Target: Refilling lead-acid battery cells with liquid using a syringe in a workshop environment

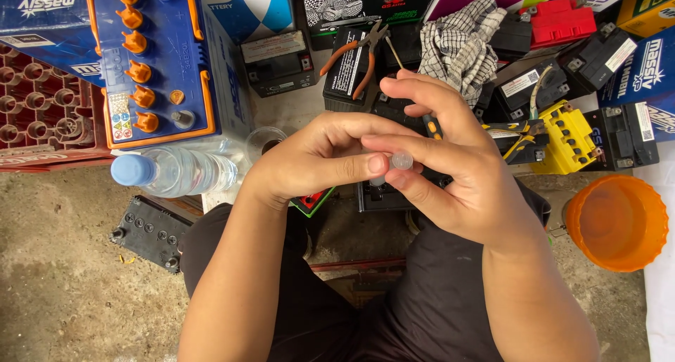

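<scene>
A large blue rectangular battery with orange caps and orange trim (151, 60) stood at the upper left, beside a red plastic crate of round cells (42, 105). An orange ribbed plastic bowl (617, 223) sat on the concrete floor at the right. A clear plastic water bottle with a pale blue cap (176, 172) lay on its side just left of the hands, above a flat black battery (151, 228) on the ground. Beyond the hands, a black-and-white checked cloth (460, 46) was draped over small black batteries, with a yellow battery (566, 137) to the right and orange-handled pliers (355, 53) resting on a black battery box.

The left hand (316, 162) and right hand (450, 165) met at the centre, above the person's dark-clothed lap. Both were closed in a pinch on a small, round, translucent plastic cap (401, 160), held between the left thumb and the right fingertips. The right hand also seemed to grip a thin tool with a dark and yellow handle (430, 125), mostly hidden behind its fingers.
</scene>
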